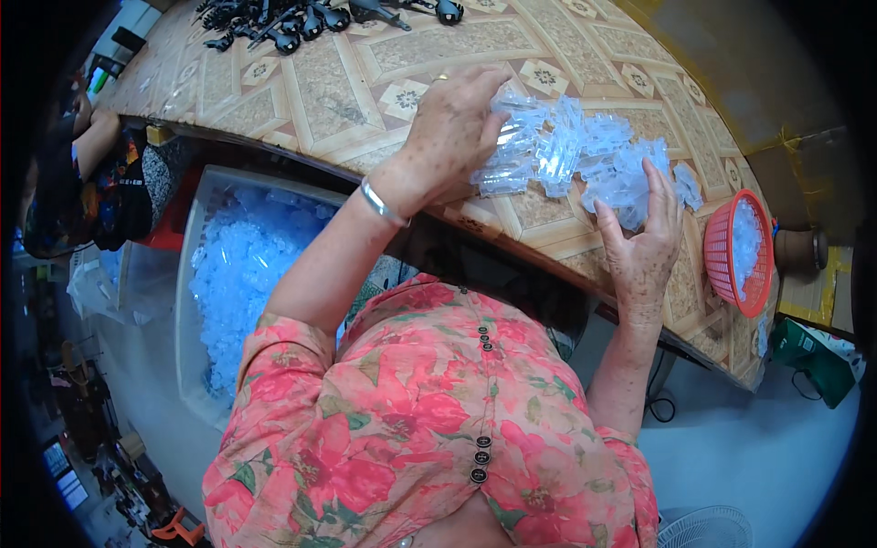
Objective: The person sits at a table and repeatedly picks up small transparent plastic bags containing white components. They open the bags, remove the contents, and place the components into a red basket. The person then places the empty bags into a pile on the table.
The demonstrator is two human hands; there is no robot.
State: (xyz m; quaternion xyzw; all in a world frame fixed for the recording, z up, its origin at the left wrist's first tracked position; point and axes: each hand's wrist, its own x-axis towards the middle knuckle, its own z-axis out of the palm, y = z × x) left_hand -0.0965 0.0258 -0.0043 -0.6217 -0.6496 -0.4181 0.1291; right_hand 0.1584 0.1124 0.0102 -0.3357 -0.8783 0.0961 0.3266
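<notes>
A loose heap of small clear plastic pieces (557,151) lies on the patterned tabletop (338,100) near its front edge. At the heap's left end is my left hand (457,128), its fingers curved over the outermost pieces; some fingertips are hidden behind the hand. My right hand (644,247) rests at the right end, thumb and fingers spread apart around the near side of the pieces. Nothing shows gripped in the right hand. Whether the left fingers pinch a piece cannot be made out.
A red plastic basket (722,247) with clear pieces stands at the table's right end. Left below the edge, a large white bin (196,301) holds many more. Black parts (292,23) lie at the far left. Another person's arm (96,142) shows at left.
</notes>
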